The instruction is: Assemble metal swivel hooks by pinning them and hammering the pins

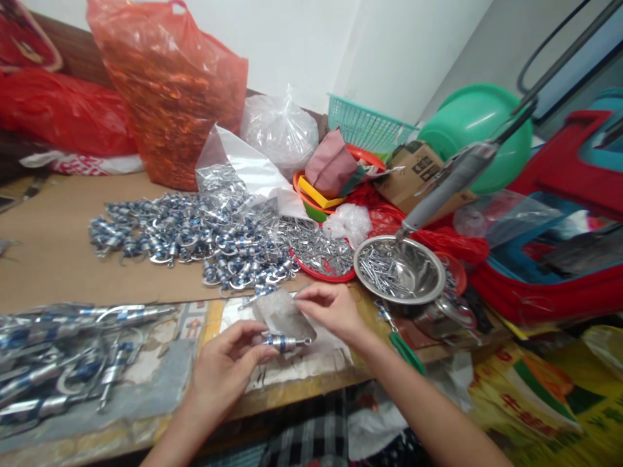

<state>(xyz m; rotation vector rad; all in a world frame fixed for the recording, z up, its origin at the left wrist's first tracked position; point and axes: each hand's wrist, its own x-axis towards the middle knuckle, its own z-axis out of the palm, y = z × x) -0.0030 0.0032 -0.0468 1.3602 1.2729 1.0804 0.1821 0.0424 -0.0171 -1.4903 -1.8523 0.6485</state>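
Note:
In the head view, my left hand (226, 360) is closed around a small silver-and-blue metal fitting (285, 342), which has a slim end with a ring pointing right. My right hand (335, 311) is above and to the right of it, thumb and fingertips pinched together. Whatever those fingertips hold, if anything, is too small or blurred to make out. Between and behind the hands lies a smooth grey block (280, 311) on a pale, worn sheet (316, 363). A large heap of similar fittings (189, 233) spreads behind my hands.
More fittings (63, 363) lie at left. A red tray (335, 277) holds small metal parts; a steel bowl (428, 295) holds pins. Above the bowl hangs a grey tool (448, 175) on a rod. Green-handled pliers (406, 353) lie right. An orange bag (170, 97) stands behind.

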